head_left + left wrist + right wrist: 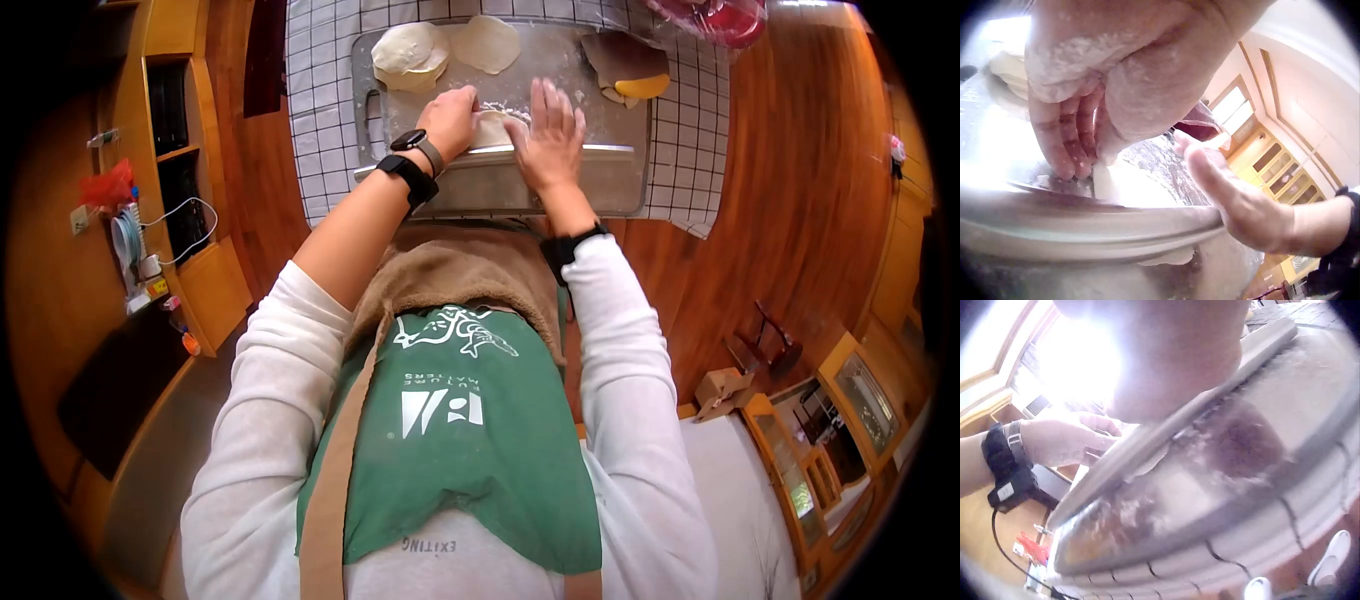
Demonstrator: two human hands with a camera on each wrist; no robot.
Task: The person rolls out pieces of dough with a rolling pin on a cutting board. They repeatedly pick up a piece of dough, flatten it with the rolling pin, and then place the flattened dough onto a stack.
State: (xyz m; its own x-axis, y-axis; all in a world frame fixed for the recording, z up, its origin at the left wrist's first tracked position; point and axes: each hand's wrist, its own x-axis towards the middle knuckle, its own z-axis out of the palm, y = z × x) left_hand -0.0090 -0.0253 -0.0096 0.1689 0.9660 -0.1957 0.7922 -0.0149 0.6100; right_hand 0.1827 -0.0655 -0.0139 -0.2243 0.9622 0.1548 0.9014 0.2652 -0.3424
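Head: left hand (450,120) pinches thin dough (490,131); right hand (552,143), straight-fingered, over smooth cylindrical pin (488,156)

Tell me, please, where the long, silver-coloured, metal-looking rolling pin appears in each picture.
Head: the rolling pin lies nearly level across the upper middle.
Left wrist: the pin crosses the lower part, from the left edge.
Right wrist: the pin slants from lower left to upper right.
Shared landmark: the person's bare left hand.

Reddish wooden floor (815,140), bright window (1237,117), glass-doored wooden cabinet (1280,167)
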